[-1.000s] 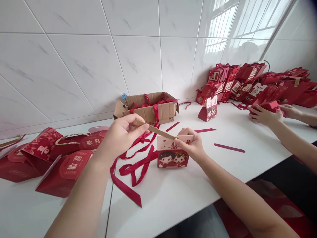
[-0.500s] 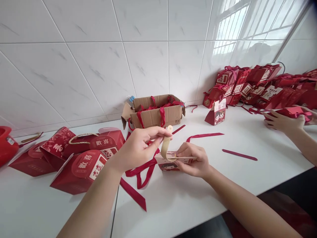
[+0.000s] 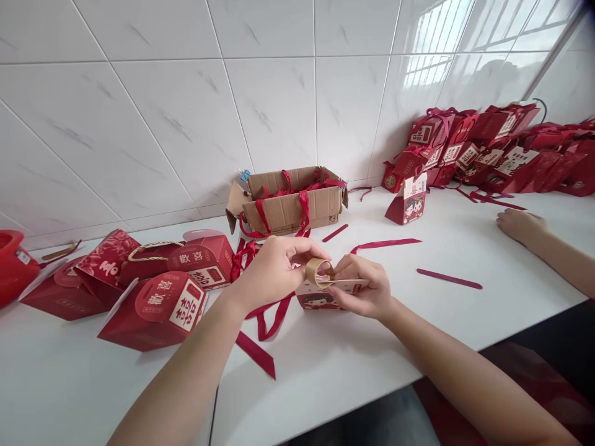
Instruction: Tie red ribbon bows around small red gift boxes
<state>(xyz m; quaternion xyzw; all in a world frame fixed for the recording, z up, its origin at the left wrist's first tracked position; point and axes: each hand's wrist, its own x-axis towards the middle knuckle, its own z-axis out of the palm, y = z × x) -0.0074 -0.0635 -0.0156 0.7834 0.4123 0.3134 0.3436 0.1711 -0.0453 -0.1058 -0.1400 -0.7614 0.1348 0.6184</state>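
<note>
My left hand (image 3: 274, 269) pinches a shiny gold strip (image 3: 314, 272), which bends into a loop just above a small gift box (image 3: 320, 301). My right hand (image 3: 365, 286) grips the box's pale top panel between thumb and fingers, close to the strip. A cartoon face shows on the front of the box, which is low over the white table or resting on it; I cannot tell which. Where the strip meets the box is partly hidden by my fingers. Dark red ribbon (image 3: 274, 322) lies in loops beside the box, to the left.
Behind my hands stands a cardboard box (image 3: 292, 210) of red ribbons. Red gift boxes (image 3: 153, 313) sit at left, near a red plastic object (image 3: 16, 266). Finished-looking boxes (image 3: 465, 148) are piled at back right. A co-worker's hand (image 3: 523, 224) rests on the table at right.
My left hand has lowered the upper end of the gold strip, so it now curls into a loop by my right fingers. The co-worker's hand no longer holds a red box.
</note>
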